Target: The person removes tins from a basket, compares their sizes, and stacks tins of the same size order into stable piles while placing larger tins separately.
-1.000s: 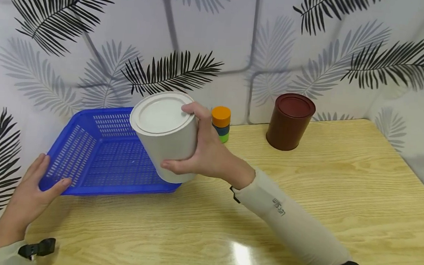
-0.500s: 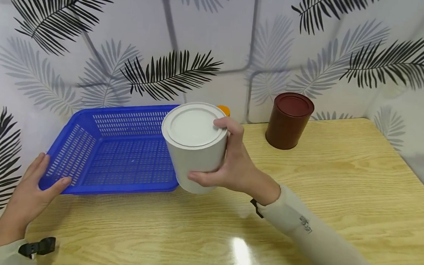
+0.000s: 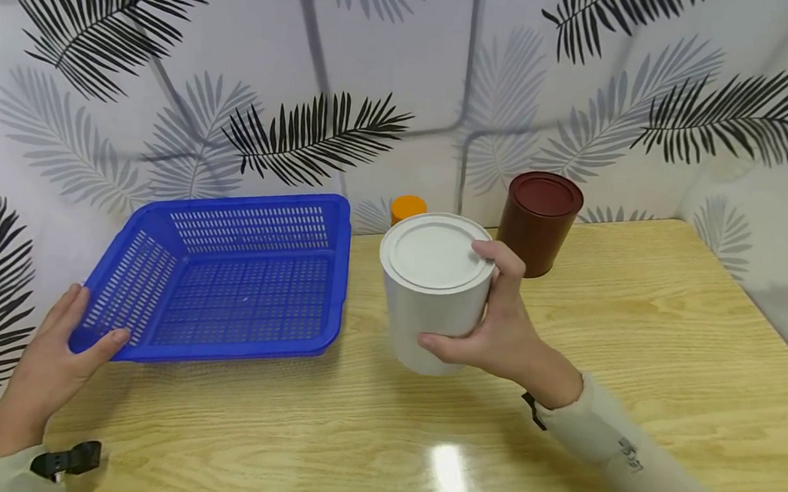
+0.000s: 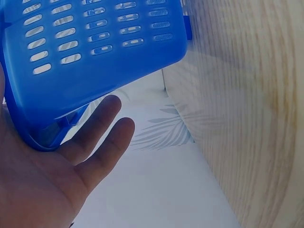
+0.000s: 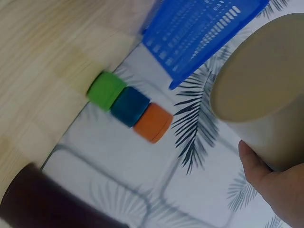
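My right hand (image 3: pixel 497 327) grips a white lidded can (image 3: pixel 433 316) from its right side, with one finger on the lid's edge and the thumb across the front. The flat underside of the can shows in the right wrist view, raised off the wooden table. At the left, my left hand (image 3: pixel 48 371) holds the front left corner of a blue plastic basket (image 3: pixel 333 287), thumb over the rim. In the left wrist view two fingers (image 4: pixel 111 142) stretch out straight below the basket's slotted wall. Only bare slotted floor shows inside the basket.
Behind the white can stands a stack of orange, blue and green round pieces (image 5: pixel 128 107), mostly hidden in the head view. A dark red lidded can (image 3: pixel 537 225) stands to its right. A leaf-patterned wall (image 3: pixel 405 66) backs the wooden table (image 3: pixel 254 433).
The right hand has carried the white can rightward, from over the basket's right side to beyond it. My left hand has stayed at the basket's corner.
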Demonstrator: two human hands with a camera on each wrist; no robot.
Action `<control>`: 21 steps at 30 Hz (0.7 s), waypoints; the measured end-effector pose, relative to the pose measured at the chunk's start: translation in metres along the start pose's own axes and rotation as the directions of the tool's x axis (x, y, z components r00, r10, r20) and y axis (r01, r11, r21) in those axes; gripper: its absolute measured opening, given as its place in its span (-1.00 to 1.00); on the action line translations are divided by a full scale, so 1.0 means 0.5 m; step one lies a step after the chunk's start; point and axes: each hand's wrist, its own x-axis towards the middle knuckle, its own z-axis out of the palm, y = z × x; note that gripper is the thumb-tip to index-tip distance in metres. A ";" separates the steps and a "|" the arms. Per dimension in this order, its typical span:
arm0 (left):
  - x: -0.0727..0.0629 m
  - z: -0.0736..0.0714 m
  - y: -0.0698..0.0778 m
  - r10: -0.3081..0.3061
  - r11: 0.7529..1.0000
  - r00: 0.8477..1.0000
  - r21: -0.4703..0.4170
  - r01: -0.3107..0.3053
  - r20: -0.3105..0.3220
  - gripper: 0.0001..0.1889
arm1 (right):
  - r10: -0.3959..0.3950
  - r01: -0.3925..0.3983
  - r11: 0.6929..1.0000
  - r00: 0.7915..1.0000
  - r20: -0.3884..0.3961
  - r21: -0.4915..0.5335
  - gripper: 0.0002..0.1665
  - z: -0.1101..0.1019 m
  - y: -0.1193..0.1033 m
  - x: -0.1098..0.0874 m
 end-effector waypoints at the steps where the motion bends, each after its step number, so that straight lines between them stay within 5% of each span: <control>1: 0.000 0.001 0.000 -0.001 1.000 1.000 -0.001 0.001 -0.001 0.01 | -0.001 0.001 1.000 1.000 -0.003 -0.012 0.15 -0.009 0.003 -0.007; 15: -0.003 0.008 0.000 -0.004 1.000 1.000 -0.016 0.004 0.010 -0.01 | 0.117 -0.138 0.965 0.988 -0.105 -0.222 0.21 -0.159 0.033 -0.100; 21: 0.005 -0.001 0.001 0.007 1.000 1.000 0.025 -0.007 0.030 0.00 | 0.279 -0.312 0.920 0.946 -0.163 -0.236 0.21 -0.209 0.033 -0.138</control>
